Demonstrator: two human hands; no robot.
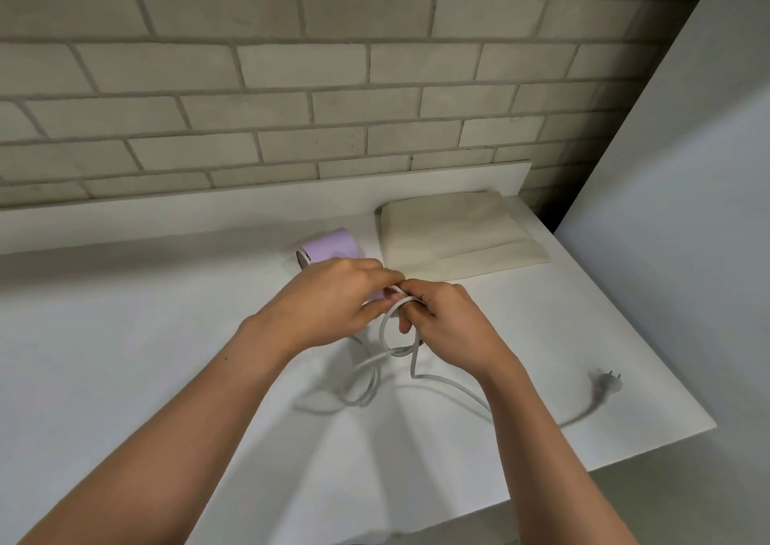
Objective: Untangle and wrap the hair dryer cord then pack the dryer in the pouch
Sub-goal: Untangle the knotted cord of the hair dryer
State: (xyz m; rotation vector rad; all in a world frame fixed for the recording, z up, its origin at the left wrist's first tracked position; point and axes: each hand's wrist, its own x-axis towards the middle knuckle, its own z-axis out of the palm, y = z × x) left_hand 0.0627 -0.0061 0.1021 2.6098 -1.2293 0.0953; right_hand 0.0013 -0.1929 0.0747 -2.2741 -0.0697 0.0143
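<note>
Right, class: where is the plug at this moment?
In the head view, the plug lies on the white table near its right edge, right of both hands and in front of the pouch.

One head-worn camera looks forward and steeply down, close above both hands, taking in the white table [166,336] beneath the fingers [375,278] and the brick wall [291,86] beyond them.

Two bare forearms come into view from the bottom edge. No sleeve covers them up to that edge. The left hand [333,303] and the right hand [448,321] are bare too, with short, unpainted fingernails on the visible fingers.
</note>
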